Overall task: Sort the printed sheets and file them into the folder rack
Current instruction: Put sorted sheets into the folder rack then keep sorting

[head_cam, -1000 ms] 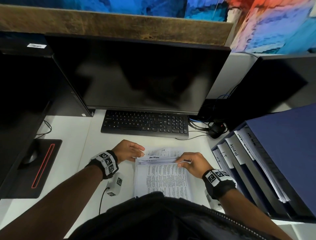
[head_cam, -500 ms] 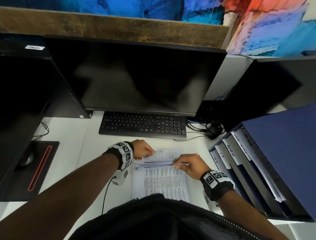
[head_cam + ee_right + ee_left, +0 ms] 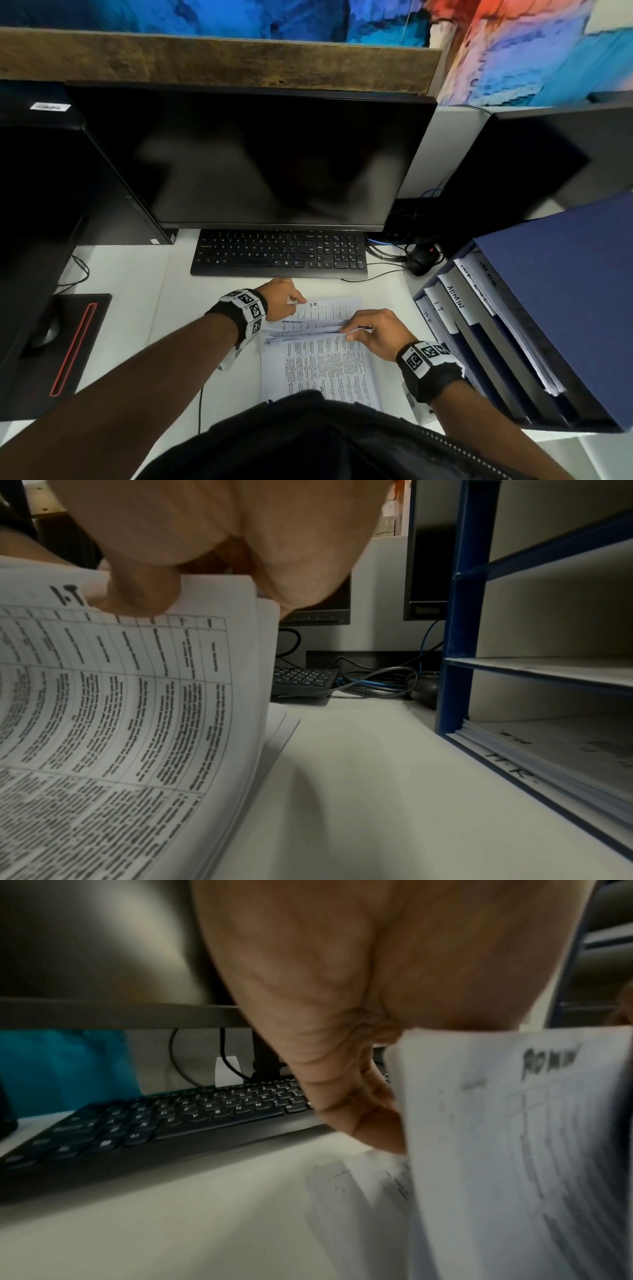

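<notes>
Right hand [image 3: 378, 331] pinches the lifted top edges of the printed sheets [image 3: 322, 363], thumb on top, fingers curled under; wrist view shows an "I.T" header on the page under the thumb. Left hand [image 3: 282, 298] pinches the far-left corner of the same stack, holding a sheet marked "ADMIN" clear of the pile.

Change over the last second: left wrist has shifted inward and forward, toward the keyboard [image 3: 279, 253], and more of the upper pages is now fanned open. The right hand has hardly moved. My read: headers are being checked to split sheets by department, so sorting is under way and nothing from this stack is filed yet.

Pose: both forearms reach in low over the table [image 3: 137, 308], palms down, wrists close to the surface, hands on either side of the stack's far edge.

Folder rack [image 3: 534, 329] sits just to the right of the right hand, slots labelled ADMIN, I.T and H.R., already holding paper. Monitor [image 3: 253, 157] is beyond the keyboard.
</notes>
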A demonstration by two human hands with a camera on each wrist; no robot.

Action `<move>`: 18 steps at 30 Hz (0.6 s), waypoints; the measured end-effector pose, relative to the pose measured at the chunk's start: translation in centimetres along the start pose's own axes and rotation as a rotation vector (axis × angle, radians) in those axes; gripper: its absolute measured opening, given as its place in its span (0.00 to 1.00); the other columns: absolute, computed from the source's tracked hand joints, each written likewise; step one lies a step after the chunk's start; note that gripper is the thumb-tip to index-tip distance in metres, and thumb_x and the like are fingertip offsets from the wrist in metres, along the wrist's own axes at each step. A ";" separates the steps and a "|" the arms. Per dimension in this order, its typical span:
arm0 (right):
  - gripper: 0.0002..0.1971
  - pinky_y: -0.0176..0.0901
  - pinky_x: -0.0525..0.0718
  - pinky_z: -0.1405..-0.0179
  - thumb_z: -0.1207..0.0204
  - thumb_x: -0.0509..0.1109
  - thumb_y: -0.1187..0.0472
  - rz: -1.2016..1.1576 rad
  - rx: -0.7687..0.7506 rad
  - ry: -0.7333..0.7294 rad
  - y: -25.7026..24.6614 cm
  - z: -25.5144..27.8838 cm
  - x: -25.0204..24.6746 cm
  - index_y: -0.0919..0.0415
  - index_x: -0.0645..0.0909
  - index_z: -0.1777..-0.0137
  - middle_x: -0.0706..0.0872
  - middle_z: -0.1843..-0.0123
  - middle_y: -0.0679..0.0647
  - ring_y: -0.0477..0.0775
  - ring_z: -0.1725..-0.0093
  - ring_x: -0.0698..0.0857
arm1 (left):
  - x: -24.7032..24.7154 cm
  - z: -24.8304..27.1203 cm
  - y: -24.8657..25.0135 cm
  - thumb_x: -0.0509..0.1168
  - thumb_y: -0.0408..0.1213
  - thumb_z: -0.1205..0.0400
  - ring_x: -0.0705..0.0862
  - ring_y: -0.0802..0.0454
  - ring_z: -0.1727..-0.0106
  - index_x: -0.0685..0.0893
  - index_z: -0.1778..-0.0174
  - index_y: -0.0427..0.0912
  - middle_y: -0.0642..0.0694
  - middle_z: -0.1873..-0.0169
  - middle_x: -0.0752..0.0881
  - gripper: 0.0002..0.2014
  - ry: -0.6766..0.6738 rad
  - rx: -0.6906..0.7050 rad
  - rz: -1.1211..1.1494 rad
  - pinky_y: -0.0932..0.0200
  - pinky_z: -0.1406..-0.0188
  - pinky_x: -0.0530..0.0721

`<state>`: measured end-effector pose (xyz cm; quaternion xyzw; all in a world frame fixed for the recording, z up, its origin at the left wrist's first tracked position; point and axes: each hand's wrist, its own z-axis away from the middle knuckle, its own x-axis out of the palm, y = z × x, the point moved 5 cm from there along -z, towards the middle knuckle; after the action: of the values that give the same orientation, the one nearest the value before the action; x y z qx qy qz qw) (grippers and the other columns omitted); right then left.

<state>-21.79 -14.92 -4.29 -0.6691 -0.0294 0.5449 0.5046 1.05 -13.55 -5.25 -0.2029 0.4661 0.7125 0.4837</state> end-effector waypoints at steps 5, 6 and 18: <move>0.05 0.22 0.75 0.48 0.25 0.73 0.56 -0.008 0.000 0.006 0.1 -0.1 0.1 0.49 0.89 0.51 0.90 0.50 0.41 0.34 0.52 0.83 | 0.4 -0.4 -0.5 0.68 0.47 0.22 0.77 0.52 0.37 0.84 0.38 0.48 0.49 0.39 0.79 0.17 -0.011 -0.025 -0.043 0.59 0.33 0.72; 0.05 0.22 0.75 0.47 0.25 0.73 0.56 -0.008 -0.001 0.010 0.2 -0.1 0.1 0.49 0.89 0.51 0.90 0.50 0.41 0.33 0.52 0.82 | 0.3 -0.4 -0.5 0.70 0.47 0.23 0.78 0.53 0.40 0.85 0.42 0.47 0.49 0.40 0.79 0.15 -0.001 -0.032 -0.023 0.61 0.37 0.73; 0.06 0.20 0.73 0.45 0.24 0.72 0.55 -0.010 -0.006 -0.008 0.1 -0.2 0.2 0.49 0.88 0.50 0.87 0.50 0.35 0.26 0.51 0.80 | 1.5 0.0 -1.7 0.72 0.46 0.25 0.72 0.46 0.26 0.86 0.52 0.47 0.45 0.24 0.71 0.10 -0.086 -0.092 -0.022 0.56 0.26 0.67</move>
<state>-21.54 -14.99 -4.51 -0.6682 -0.0364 0.5447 0.5054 1.89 -12.67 -7.14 -0.1994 0.4094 0.7357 0.5013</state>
